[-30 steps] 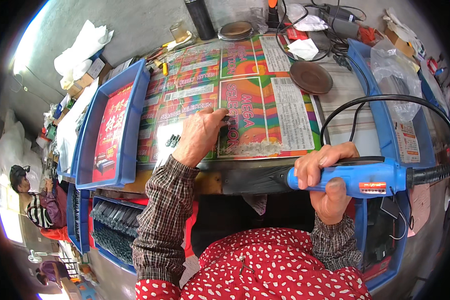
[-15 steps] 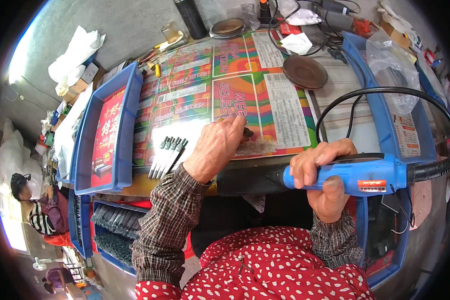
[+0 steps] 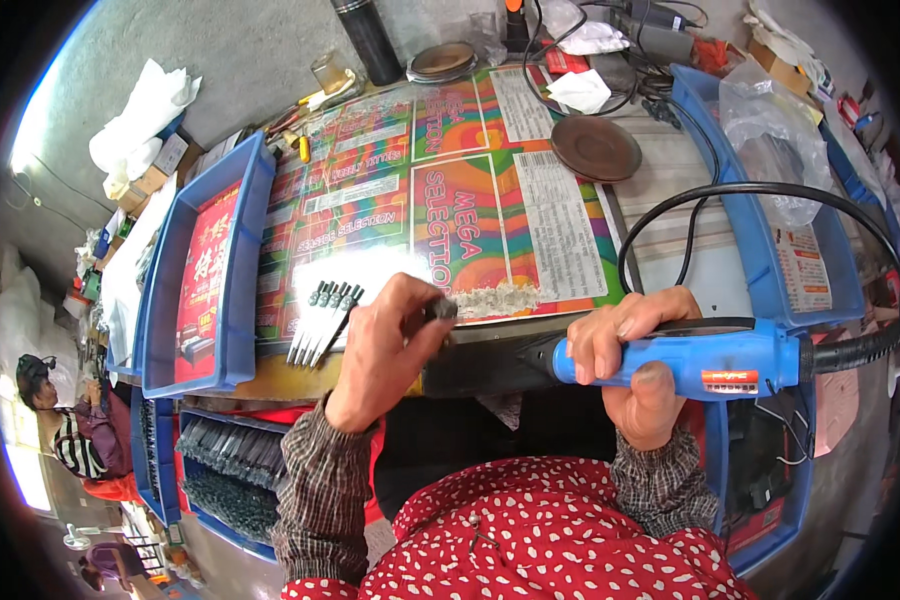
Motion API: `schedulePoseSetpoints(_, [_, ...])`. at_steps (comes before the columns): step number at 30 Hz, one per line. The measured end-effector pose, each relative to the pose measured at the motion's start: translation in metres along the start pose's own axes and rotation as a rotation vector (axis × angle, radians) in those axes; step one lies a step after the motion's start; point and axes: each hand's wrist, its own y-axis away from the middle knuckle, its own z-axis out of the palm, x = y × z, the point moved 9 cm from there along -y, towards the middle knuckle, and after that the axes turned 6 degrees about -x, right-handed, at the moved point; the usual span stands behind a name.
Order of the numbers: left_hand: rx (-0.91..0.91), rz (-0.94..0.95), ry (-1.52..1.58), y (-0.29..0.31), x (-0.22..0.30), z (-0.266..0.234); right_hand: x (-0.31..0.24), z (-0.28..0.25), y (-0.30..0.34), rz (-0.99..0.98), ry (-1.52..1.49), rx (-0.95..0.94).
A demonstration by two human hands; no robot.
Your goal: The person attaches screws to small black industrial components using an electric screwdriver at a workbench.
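My left hand (image 3: 388,345) is closed in a pinch on a small dark bristly piece (image 3: 444,309); its far end is hidden by my fingers. Greyish-white shavings (image 3: 505,298) lie just beyond it on the colourful printed sheet (image 3: 470,220). In my right hand (image 3: 638,365) is a blue hand-held power tool (image 3: 715,362). Its black nose (image 3: 490,365) points left, below my left hand, along the table edge. From its back end a thick black cable (image 3: 855,345) runs off to the right. Left of my left hand, several slim white sticks with dark ends (image 3: 322,322) lie side by side.
A blue tray (image 3: 232,270) stands at the left, and another blue bin (image 3: 820,290) with clear bags is at the right. Brown round plates (image 3: 596,149) sit at the back. Below the table edge, a blue bin holds dark bristle bundles (image 3: 232,455). Another person (image 3: 95,430) sits far left.
My left hand has drawn back left and down and turned, uncovering the shavings and the small piece. My right hand keeps its hold on the tool. The view has shifted slightly.
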Motion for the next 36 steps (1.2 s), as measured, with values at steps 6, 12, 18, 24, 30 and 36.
schedulePoseSetpoints(6, [-0.144,-0.194,0.388,0.038,-0.008,0.020,-0.002,-0.003,0.000,-0.024,0.009,0.054])
schedulePoseSetpoints(12, [-0.180,-0.293,0.817,0.055,-0.016,0.042,-0.002,-0.001,-0.001,-0.044,0.067,0.058])
schedulePoseSetpoints(18, [-0.152,-0.316,1.065,0.061,-0.017,0.047,-0.003,0.002,0.001,-0.041,0.096,0.052])
schedulePoseSetpoints(24, [-0.068,-0.253,0.951,0.065,-0.018,0.046,-0.003,0.005,0.001,-0.036,0.109,0.048])
schedulePoseSetpoints(30, [-0.068,-0.324,0.719,0.069,-0.025,0.046,-0.003,0.004,0.001,-0.046,0.114,0.051])
schedulePoseSetpoints(36, [-0.044,-0.306,1.068,0.072,-0.019,0.047,-0.004,0.004,0.001,-0.051,0.128,0.049])
